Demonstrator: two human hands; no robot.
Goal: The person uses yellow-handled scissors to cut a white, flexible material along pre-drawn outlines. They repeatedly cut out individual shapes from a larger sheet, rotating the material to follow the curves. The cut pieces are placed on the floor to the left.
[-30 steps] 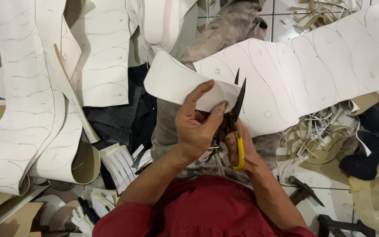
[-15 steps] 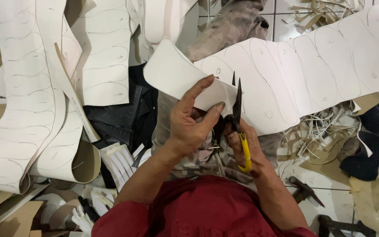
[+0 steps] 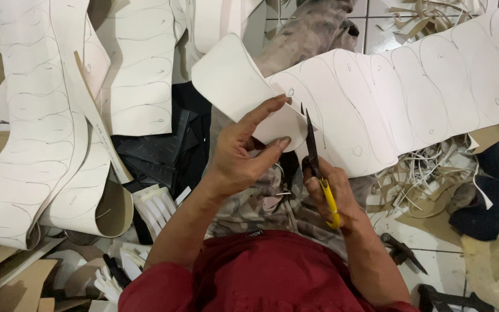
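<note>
My left hand (image 3: 241, 153) pinches the white insole sheet (image 3: 376, 98) at its curled end above my lap; my right hand (image 3: 330, 193) grips yellow-handled scissors (image 3: 317, 164), mid-cut along a traced outline; next, I judge, steady following of the curve

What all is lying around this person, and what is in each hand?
white sheet strip: one, white with traced oval outlines, running from the hands to the upper right
curled white sheets: several, white with traced outlines, left side
scissors: one, dark blades and yellow handle, in the right hand
offcut strips: many, whitish, heaped on the right
brown board scraps: a few, tan, lower left
dark tool: one, black, on the tiled floor at lower right
left hand: grips the sheet's curled end
right hand: closed around the scissors
</note>
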